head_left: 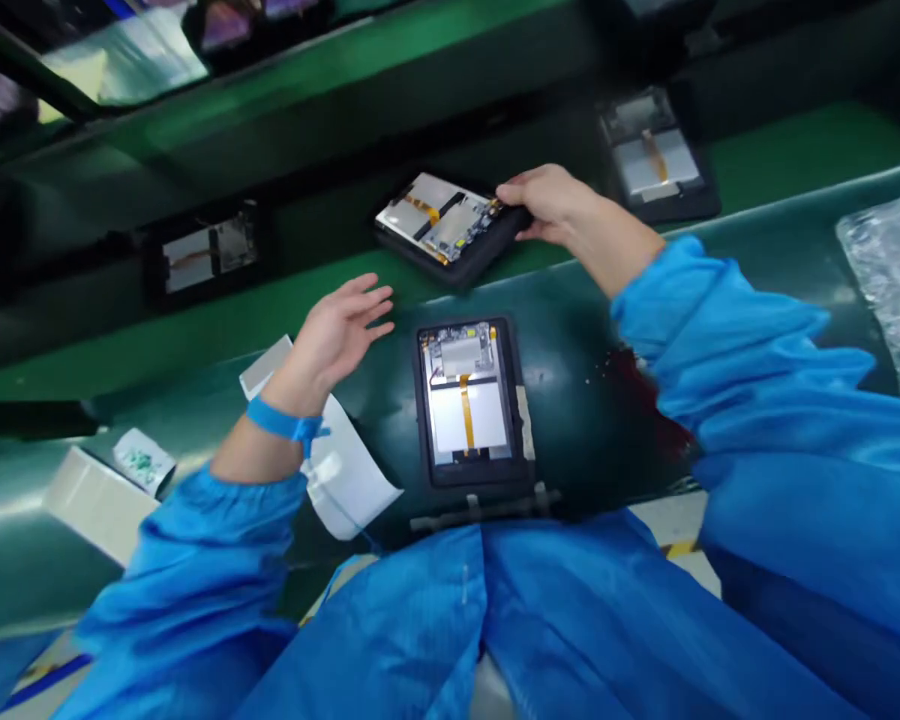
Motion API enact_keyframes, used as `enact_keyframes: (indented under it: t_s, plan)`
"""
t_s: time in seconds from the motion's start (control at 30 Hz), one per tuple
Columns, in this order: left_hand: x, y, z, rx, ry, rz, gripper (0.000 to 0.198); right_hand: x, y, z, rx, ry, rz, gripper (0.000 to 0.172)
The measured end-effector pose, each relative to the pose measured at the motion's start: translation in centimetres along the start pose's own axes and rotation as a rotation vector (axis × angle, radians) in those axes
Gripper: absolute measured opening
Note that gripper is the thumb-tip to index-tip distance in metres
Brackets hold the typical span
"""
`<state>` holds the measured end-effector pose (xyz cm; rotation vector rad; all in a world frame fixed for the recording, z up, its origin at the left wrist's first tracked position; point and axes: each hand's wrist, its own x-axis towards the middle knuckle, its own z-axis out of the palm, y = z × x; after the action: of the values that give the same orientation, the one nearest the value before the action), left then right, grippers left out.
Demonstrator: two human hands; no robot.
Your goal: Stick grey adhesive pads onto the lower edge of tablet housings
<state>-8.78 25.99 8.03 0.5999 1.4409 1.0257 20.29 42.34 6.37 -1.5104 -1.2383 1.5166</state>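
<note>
My right hand point(551, 203) grips the right end of an opened tablet point(450, 222), thumb on top and fingers below. That tablet is tilted over the green conveyor strip, showing its battery, an orange ribbon cable and a circuit board. My left hand point(347, 332) is empty with its fingers spread, a little left of and below the held tablet; a blue wrist strap point(281, 420) circles that wrist. On the green bench in front of me lies a second opened tablet point(466, 405) in a dark frame, its board at the far end.
More opened tablets lie on the conveyor, one at the left point(208, 252) and one at the right point(654, 155). White paper point(349, 470) and a pale box point(97, 500) sit on the left of the bench. Clear plastic packaging point(892, 280) lies far right.
</note>
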Motion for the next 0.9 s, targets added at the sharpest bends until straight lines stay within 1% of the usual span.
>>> enact_keyframes:
  t_s: [0.03, 0.1, 0.13, 0.17, 0.23, 0.3, 0.33, 0.37, 0.4, 0.43, 0.47, 0.5, 0.53, 0.57, 0.6, 0.63, 0.67, 0.7, 0.73, 0.77, 0.8, 0.83, 0.87, 0.9]
  plan:
    - [-2.1, -0.9, -0.9, 0.044, -0.013, -0.008, 0.047, -2.5, 0.6, -0.4, 0.022, 0.039, -0.016, 0.010]
    - [-6.7, -3.7, -1.9, 0.077, -0.047, -0.079, 0.058, -8.7, 2.5, -0.5, 0.081, 0.088, -0.052, 0.018]
    - [-9.0, -5.5, -1.9, 0.072, -0.077, -0.121, 0.061, -12.1, 3.8, -0.1, 0.112, 0.084, -0.059, 0.028]
    - [-11.1, -7.2, -1.7, 0.056, -0.110, -0.139, 0.064, -15.5, 5.4, 0.4, 0.120, 0.077, -0.055, 0.036]
    - [-14.5, -10.3, -1.0, 0.009, -0.177, -0.110, 0.067, -21.6, 9.1, 1.7, 0.195, 0.082, -0.043, 0.046]
    - [-16.3, -11.9, -0.9, 0.081, -0.212, 0.030, 0.066, -26.3, 12.9, 2.6, 0.172, 0.079, -0.057, 0.056]
    - [-16.5, -12.2, -1.6, 0.168, -0.192, 0.119, 0.066, -27.9, 14.3, 2.7, 0.102, 0.079, -0.079, 0.059]
    - [-16.4, -12.1, -2.8, 0.269, -0.143, 0.209, 0.066, -29.1, 15.4, 2.6, -0.027, 0.080, -0.118, 0.059]
    - [-16.0, -11.8, -4.7, 0.360, -0.062, 0.293, 0.066, -29.8, 15.9, 2.3, -0.196, 0.093, -0.182, 0.056]
    - [-15.4, -11.5, -7.0, 0.441, 0.060, 0.356, 0.067, -30.1, 15.7, 1.8, -0.386, 0.124, -0.264, 0.051]
    - [-14.6, -11.2, -9.6, 0.491, 0.186, 0.381, 0.068, -30.2, 15.1, 1.5, -0.574, 0.169, -0.359, 0.045]
    - [-13.8, -11.1, -12.3, 0.547, 0.312, 0.381, 0.070, -30.0, 13.8, 1.4, -0.729, 0.216, -0.455, 0.039]
    - [-12.8, -11.2, -14.9, 0.684, 0.457, 0.365, 0.073, -29.7, 12.2, 1.7, -0.832, 0.246, -0.543, 0.034]
    - [-11.8, -11.6, -17.1, 0.797, 0.529, 0.348, 0.083, -29.2, 10.3, 2.6, -0.880, 0.249, -0.619, 0.031]
    - [-10.8, -12.0, -18.8, 0.875, 0.567, 0.359, 0.095, -28.5, 8.3, 4.2, -0.885, 0.193, -0.667, 0.030]
    - [-9.8, -12.6, -19.9, 0.926, 0.582, 0.391, 0.108, -27.6, 6.4, 6.5, -0.867, 0.078, -0.704, 0.029]
    - [-9.0, -13.1, -20.5, 0.946, 0.573, 0.431, 0.119, -26.5, 4.7, 9.4, -0.831, -0.048, -0.732, 0.026]
    - [-8.4, -13.6, -20.6, 0.954, 0.565, 0.472, 0.126, -25.0, 3.4, 12.8, -0.830, -0.243, -0.682, 0.023]
    - [-8.0, -14.0, -20.3, 0.961, 0.562, 0.496, 0.128, -23.3, 2.4, 16.6, -0.835, -0.342, -0.661, 0.022]
    - [-7.9, -14.2, -19.8, 0.972, 0.564, 0.501, 0.128, -21.4, 1.8, 20.4, -0.840, -0.372, -0.634, 0.025]
    - [-7.9, -14.4, -19.2, 0.986, 0.569, 0.491, 0.126, -19.5, 1.5, 24.1, -0.841, -0.388, -0.558, 0.029]
    - [-8.1, -14.5, -18.7, 0.996, 0.578, 0.474, 0.126, -17.7, 1.3, 27.5, -0.802, -0.401, -0.384, 0.031]
    - [-8.4, -14.5, -18.2, 0.998, 0.586, 0.460, 0.125, -16.0, 1.3, 30.4, -0.718, -0.379, -0.278, 0.032]
    - [-8.6, -14.5, -17.9, 0.986, 0.589, 0.453, 0.125, -14.8, 1.4, 32.7, -0.637, -0.358, -0.208, 0.029]
